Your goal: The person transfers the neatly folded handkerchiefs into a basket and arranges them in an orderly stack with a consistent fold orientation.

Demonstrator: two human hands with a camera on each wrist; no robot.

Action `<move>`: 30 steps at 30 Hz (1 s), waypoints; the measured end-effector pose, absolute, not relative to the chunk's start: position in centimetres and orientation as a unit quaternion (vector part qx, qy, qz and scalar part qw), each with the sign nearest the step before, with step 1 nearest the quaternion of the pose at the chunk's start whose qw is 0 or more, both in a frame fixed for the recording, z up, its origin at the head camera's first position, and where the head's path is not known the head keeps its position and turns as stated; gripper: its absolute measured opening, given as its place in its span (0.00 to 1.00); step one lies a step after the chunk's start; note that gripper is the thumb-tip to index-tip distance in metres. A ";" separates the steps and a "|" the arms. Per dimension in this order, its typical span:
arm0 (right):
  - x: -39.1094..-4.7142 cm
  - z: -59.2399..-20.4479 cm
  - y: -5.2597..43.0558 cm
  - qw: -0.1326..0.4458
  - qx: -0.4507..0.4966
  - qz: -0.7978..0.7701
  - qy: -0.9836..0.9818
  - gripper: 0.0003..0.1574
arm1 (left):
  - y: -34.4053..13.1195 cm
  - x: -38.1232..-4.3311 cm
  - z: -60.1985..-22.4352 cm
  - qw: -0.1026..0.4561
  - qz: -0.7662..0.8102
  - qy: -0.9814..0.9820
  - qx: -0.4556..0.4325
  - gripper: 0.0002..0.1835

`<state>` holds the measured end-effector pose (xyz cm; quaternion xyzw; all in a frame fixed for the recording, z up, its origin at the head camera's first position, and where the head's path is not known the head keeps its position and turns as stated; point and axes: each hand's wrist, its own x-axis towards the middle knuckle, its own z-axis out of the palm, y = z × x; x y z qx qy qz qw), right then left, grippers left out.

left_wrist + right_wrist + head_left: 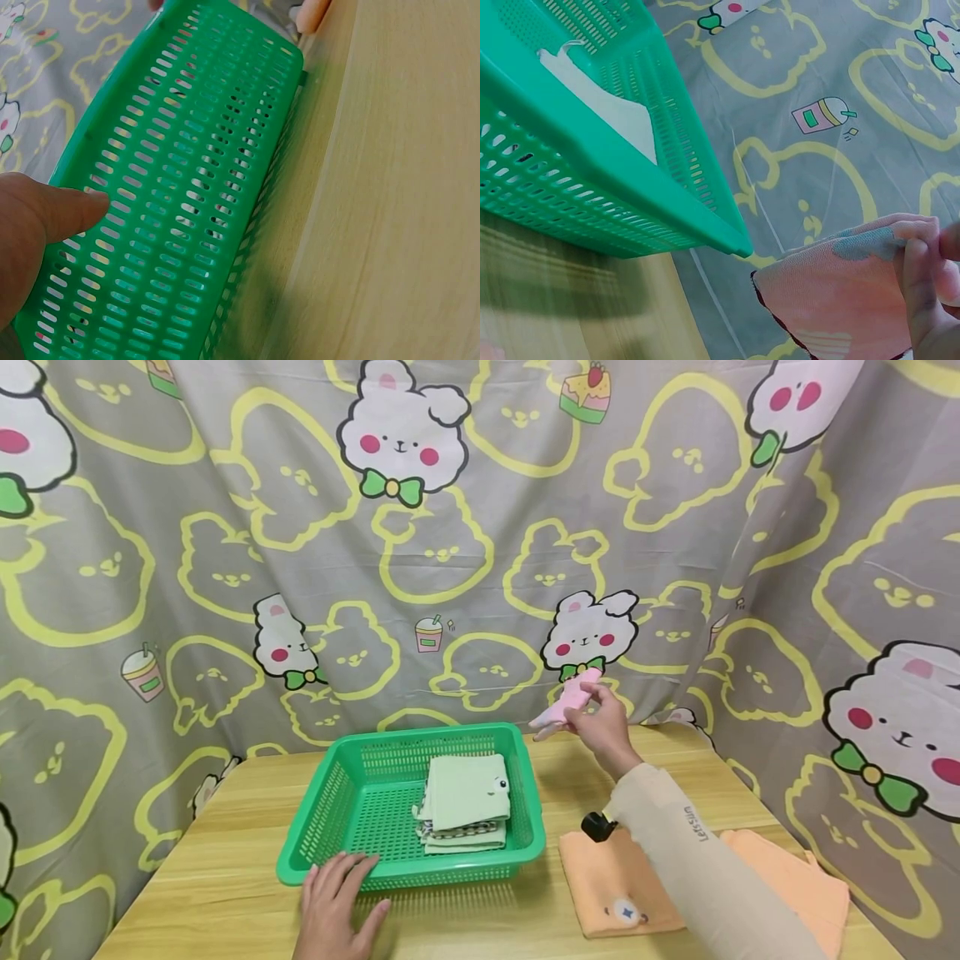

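Observation:
Out past the basket's right end, my right hand pinches a folded pink towel between thumb and fingers. The right wrist view shows the towel's grey-blue patch and dark red edging. My left hand rests at the front left of the green plastic basket, fingers at its rim; the thumb lies along the slotted outer wall in the left wrist view. Inside the basket, toward the right, sits a stack of folded towels, a pale green towel with an animal face on top.
An orange towel with a bear face lies on the wooden table at the front right. More orange cloth lies beyond the right forearm. A small black object shows beside the right sleeve. A patterned curtain hangs behind the table.

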<state>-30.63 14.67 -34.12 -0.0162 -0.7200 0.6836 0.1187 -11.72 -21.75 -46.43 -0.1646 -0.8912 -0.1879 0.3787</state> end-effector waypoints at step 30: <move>-30.7 -33.8 13.5 0.122 0.004 0.680 -0.723 0.35 | -21.7 -11.7 -46.4 0.374 -0.186 -0.894 -0.159 0.31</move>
